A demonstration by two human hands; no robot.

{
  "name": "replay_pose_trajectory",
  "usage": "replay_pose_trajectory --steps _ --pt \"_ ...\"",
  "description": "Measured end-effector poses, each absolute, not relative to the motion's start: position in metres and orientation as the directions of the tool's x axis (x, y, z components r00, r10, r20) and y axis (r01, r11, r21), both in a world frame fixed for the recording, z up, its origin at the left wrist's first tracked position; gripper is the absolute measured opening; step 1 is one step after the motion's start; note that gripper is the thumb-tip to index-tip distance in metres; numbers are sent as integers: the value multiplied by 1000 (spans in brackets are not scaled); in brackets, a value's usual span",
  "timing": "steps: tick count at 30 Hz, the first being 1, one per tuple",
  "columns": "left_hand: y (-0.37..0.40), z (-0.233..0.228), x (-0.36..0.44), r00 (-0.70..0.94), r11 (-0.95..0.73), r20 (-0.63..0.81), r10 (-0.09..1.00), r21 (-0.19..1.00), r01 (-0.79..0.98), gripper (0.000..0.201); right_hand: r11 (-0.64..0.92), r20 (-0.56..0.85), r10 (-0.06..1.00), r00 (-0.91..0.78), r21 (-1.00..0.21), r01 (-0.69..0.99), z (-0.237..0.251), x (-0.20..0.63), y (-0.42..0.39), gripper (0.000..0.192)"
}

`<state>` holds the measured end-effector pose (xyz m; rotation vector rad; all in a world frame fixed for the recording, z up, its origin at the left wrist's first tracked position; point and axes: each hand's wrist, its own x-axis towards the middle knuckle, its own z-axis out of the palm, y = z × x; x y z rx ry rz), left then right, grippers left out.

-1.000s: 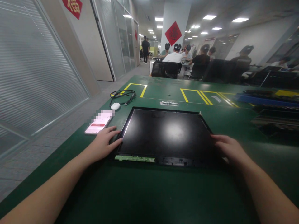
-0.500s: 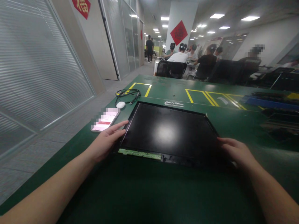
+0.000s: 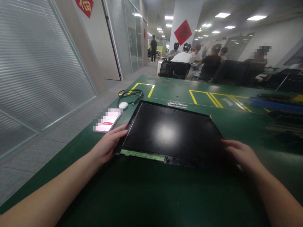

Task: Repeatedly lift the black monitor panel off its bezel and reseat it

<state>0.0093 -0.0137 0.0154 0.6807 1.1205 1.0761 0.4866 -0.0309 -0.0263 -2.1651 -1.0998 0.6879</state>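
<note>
Your left hand point(image 3: 107, 145) grips the near-left corner of the black display panel point(image 3: 170, 132), fingers curled along its left edge. Your right hand point(image 3: 241, 154) rests open and flat on the near-right corner; whether it grips the edge, you cannot tell. The panel lies in the middle of the green counter point(image 3: 146, 195), a green circuit strip point(image 3: 142, 155) along its near edge. A phone point(image 3: 107, 121) lies just left of it; a white mouse point(image 3: 123, 105) and coiled black cable point(image 3: 130, 94) sit beyond
</note>
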Motion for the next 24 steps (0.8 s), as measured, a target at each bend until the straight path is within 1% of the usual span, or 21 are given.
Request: replay_pose_trajectory --steps 5,12,19,24 --pt "-14 12 9 88 357 -349 933 867 -347 51 -475 -203 836 510 -732 488 -30 489 -31 49" --pt "-14 12 9 81 350 -344 935 869 -350 50 -454 -190 848 495 -742 493 -34 496 -30 46" --pt "-13 13 10 48 380 -389 920 856 -349 50 -426 -174 857 485 -768 479 -29 492 -32 45" --pt "-13 13 10 47 391 -400 915 853 -347 51 -419 -161 862 480 -760 497 -30 493 -32 46"
